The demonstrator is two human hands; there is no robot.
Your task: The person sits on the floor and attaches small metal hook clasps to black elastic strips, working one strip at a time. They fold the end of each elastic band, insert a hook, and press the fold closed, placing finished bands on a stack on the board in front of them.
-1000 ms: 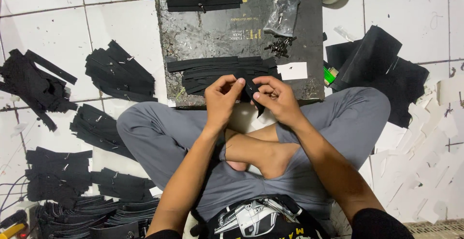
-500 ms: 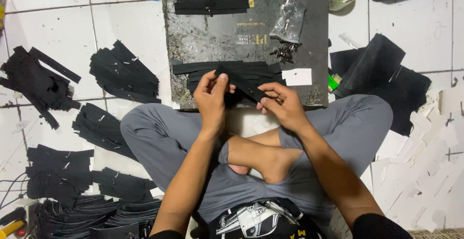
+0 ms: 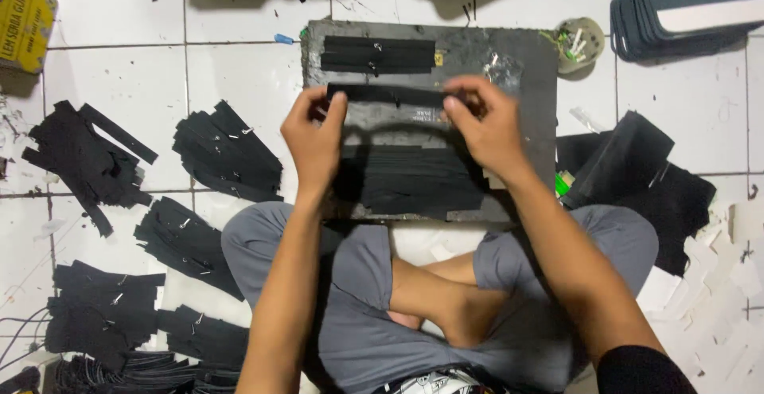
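Black strip [image 3: 387,94]: held level above the dark work board [image 3: 525,68], stretched between both hands. Left hand [image 3: 314,139]: fingers pinched on the strip's left end. Right hand [image 3: 485,127]: fingers pinched on the right end. Strip lies between a small stack of strips [image 3: 377,55] near the board's far edge and a larger stack [image 3: 410,179] near its front edge. Open white tile [image 3: 127,83] left of the board. Round dish [image 3: 579,44] off the board's right corner holds small items, contents unclear
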